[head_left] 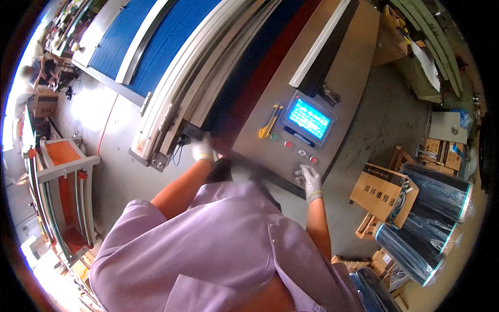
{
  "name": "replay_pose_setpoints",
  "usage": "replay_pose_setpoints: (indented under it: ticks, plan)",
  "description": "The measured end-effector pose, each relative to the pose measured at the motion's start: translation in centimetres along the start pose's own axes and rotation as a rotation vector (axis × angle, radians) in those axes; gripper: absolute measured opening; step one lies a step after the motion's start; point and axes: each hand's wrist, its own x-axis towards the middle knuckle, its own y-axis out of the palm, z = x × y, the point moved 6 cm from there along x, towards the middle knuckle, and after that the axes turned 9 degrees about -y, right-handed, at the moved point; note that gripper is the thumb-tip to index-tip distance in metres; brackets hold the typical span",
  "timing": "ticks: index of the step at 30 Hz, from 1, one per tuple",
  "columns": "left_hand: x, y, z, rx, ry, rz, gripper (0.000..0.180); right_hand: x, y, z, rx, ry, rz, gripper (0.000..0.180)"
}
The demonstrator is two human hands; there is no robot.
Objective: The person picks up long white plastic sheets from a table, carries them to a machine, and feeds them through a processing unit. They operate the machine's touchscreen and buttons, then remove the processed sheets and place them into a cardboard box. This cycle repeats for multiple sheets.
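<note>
My left hand [202,149], in a pale work glove, is at the near end of a large machine, against a dark block [193,131] beside the long pale rails [182,67]. Its fingers are blurred and partly hidden, so their grip does not show. My right hand [310,180], gloved too, hovers over the near edge of the grey machine panel [254,151]; its fingers are loosely bent and apart, with nothing in them. Just above it are a red button [313,160] and a silver switch [302,152]. Farther up is a lit blue touchscreen [309,118].
Yellow-handled scissors [267,127] lie left of the screen. A blue machine bed [171,36] stretches beyond the rails. On the right stand a cardboard box [378,188] and black wrapped rolls [410,249]. A metal rack [67,171] with orange panels stands left.
</note>
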Motion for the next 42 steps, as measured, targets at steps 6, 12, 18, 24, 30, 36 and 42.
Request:
replay_pose_setpoints:
  ticks: [6, 12, 18, 24, 30, 36, 42]
  plan:
    - [10.7, 2.0, 1.8, 1.543, 0.024, 0.101, 0.059, 0.7, 1.6, -0.5, -0.241, -0.073, 0.223, 0.018]
    - [5.7, 3.7, 3.2, -0.306, -0.544, 0.170, 0.034, 0.3, 2.4, 4.6, -0.816, -0.901, -0.062, 0.032]
    - [-3.1, 1.6, 0.4, -0.218, 0.350, 0.676, 0.009, 2.4, 3.7, 4.7, -1.416, -0.896, -0.036, 0.033]
    - [-21.7, -1.9, -2.9, -0.295, -0.073, 0.851, 0.026, 3.6, 6.6, 5.7, -1.313, -0.756, 0.279, 0.031]
    - [-31.6, -6.0, 1.4, 0.359, 0.068, 0.920, 0.030, 4.5, 17.2, 7.3, 0.584, 0.071, 0.756, 0.029]
    - [-35.1, -10.6, 12.5, 1.005, 0.299, 0.630, 0.021, 2.2, 11.6, 12.2, 0.374, -0.139, 0.673, 0.012]
    - [-39.7, -8.5, 22.4, 1.086, 0.350, 0.675, 0.018, -7.2, -4.4, 12.4, 0.240, -0.081, 0.718, 0.005]
